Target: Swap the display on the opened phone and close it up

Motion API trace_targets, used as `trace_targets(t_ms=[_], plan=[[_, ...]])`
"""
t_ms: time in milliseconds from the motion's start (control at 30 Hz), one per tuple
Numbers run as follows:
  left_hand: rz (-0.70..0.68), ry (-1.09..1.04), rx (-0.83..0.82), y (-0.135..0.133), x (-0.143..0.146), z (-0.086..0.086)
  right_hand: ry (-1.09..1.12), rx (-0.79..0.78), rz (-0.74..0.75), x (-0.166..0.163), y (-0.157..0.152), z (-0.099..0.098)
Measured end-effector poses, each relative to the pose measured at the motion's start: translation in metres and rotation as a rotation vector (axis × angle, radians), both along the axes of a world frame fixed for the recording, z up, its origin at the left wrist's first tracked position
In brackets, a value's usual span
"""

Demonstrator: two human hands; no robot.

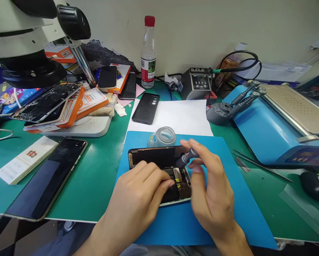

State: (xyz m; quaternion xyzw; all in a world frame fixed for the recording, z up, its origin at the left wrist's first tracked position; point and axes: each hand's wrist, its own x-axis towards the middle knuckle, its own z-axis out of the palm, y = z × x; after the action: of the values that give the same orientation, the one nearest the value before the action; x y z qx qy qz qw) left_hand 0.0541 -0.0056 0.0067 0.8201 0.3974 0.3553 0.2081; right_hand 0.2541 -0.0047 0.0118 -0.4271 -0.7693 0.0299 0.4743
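Note:
An opened phone [184, 192] lies on the blue mat, its inner parts bare. Its screen [156, 156] is tipped up along the far side, in front of a glass jar [163, 138]. My right hand [211, 181] grips a grey screwdriver [187, 156], whose lower end is over the upper right part of the phone's inside. My left hand [140, 193] rests over the phone's left part, thumb and fingertips pinched together; whatever is between them is too small or hidden to make out.
A black phone case [146, 108] lies on white paper behind the jar. Tweezers [263, 165] and a blue machine [268, 131] stand right, near a screwdriver holder [219, 113]. At left are a large phone [47, 177], stacked boxes [91, 101] and an overhanging microscope [31, 46].

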Motion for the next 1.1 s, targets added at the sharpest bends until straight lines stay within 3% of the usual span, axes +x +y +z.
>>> trace_targets(t_ms=[233, 400, 633, 833, 1100], plan=[[0.032, -0.023, 0.000, 0.001, -0.001, 0.000, 0.047, -0.006, -0.105, -0.004, -0.002, -0.009], [0.046, -0.069, -0.028, 0.001, -0.003, -0.002, 0.364, -0.160, -0.020, -0.007, -0.008, -0.007], [0.052, -0.022, 0.007, 0.001, -0.003, -0.004, 0.438, -0.194, 0.116, -0.007, -0.013, -0.006], [0.073, -0.011, 0.004, 0.000, -0.002, -0.001, 0.291, -0.070, -0.121, -0.004, -0.006, -0.008], [0.066, 0.013, 0.020, 0.001, -0.001, -0.001, 0.175, -0.076, -0.133, -0.003, -0.005, -0.012]])
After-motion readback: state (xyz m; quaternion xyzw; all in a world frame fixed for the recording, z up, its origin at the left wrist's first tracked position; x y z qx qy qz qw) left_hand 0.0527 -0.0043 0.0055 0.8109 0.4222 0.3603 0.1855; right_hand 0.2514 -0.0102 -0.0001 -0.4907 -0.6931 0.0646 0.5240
